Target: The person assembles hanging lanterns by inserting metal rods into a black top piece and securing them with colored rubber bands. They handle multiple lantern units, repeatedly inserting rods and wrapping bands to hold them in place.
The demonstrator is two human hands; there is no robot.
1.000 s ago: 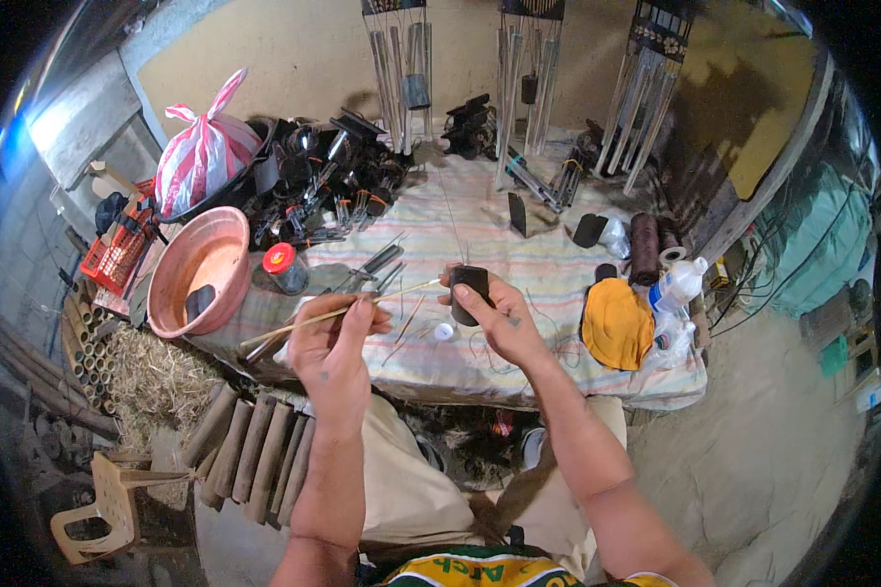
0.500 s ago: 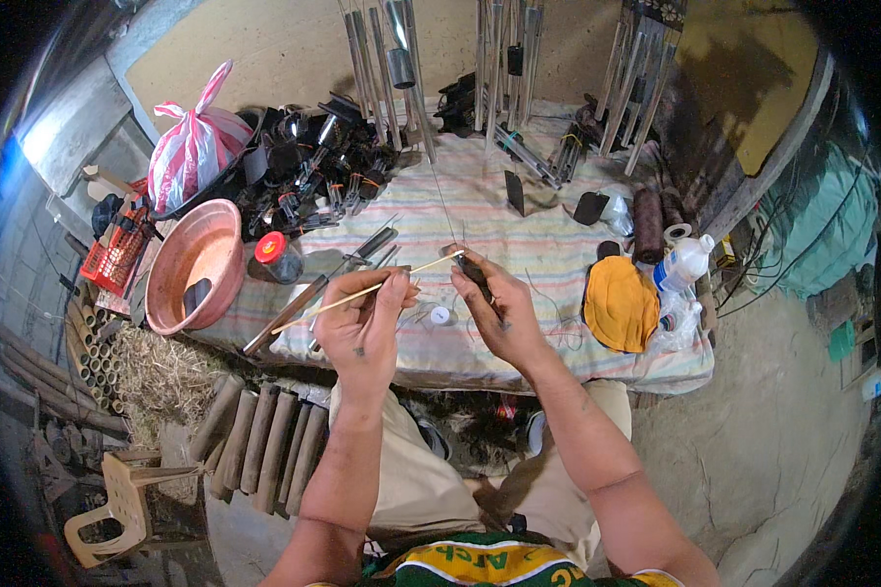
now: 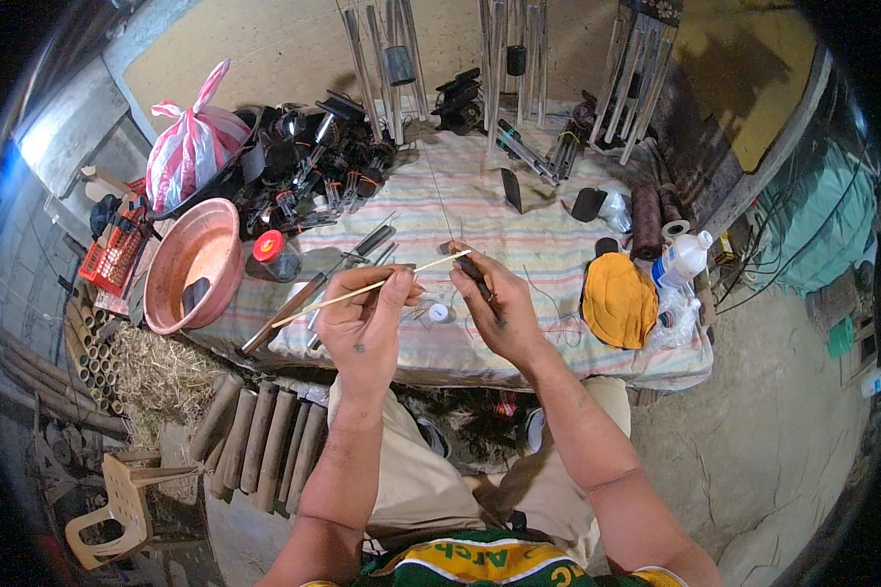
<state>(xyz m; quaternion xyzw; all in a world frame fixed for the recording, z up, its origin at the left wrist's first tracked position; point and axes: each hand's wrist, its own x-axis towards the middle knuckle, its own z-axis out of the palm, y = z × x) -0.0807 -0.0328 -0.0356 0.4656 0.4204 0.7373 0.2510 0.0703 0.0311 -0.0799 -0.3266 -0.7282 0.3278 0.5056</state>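
My left hand (image 3: 360, 318) is closed in a pinch around a thin pale wooden stick (image 3: 435, 264), which slants up to the right. The stick's tip meets the fingertips of my right hand (image 3: 501, 308), closed on a small dark piece (image 3: 476, 276) whose exact kind is partly hidden by the fingers. A thin string (image 3: 443, 201) runs from near the right fingertips up toward the hanging metal-tube wind chimes (image 3: 398, 67). On the striped cloth (image 3: 558, 367) below, a small white round cap (image 3: 440, 313) lies between the hands.
Left are a pink basin (image 3: 227, 245), red-lidded jar (image 3: 276, 256), knife-like tools (image 3: 299, 311) and a heap of dark parts (image 3: 313, 161). At right lie a yellow cloth hat (image 3: 620, 301), plastic bottle (image 3: 683, 260) and brown thread spools (image 3: 646, 223). Bamboo lengths (image 3: 264, 445) stand below left.
The hanging wind chimes have swayed, the left one's tubes and dark cylinder shifting slightly. My hands, the stick and the dark piece have hardly moved.
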